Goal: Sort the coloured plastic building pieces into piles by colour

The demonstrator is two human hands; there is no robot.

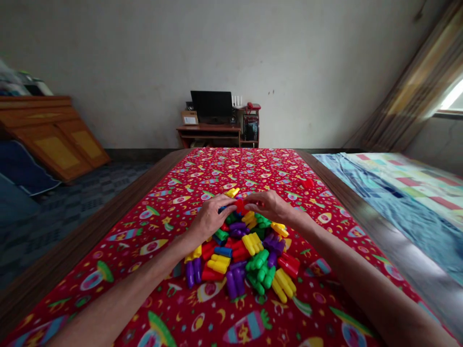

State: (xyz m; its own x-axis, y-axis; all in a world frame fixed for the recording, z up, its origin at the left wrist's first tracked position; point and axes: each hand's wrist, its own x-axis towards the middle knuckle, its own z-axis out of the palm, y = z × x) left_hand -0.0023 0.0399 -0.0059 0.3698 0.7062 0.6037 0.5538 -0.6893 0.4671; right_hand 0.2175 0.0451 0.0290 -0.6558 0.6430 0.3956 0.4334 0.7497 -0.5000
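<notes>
A red plastic building block (239, 206) is between my hands, just above the far side of a loose pile of blocks. My left hand (211, 214) closes on its left side with thumb and fingers, and a bit of blue block (222, 209) shows by the thumb. From the right, my right hand (269, 203) pinches the red block, its fingertips partly hidden. A yellow block (232, 192) shows just beyond the hands. Below them lie yellow blocks (252, 244), purple blocks (236, 283), green blocks (261, 270) and a red block (288, 265), shaped like joined rounded tubes.
The pile lies on a red patterned cloth (152, 299) over a long table with dark wooden edges (144, 180). One red block (306, 183) lies apart at the far right. A bed (408, 193) adjoins on the right. A desk with a monitor (212, 104) stands beyond.
</notes>
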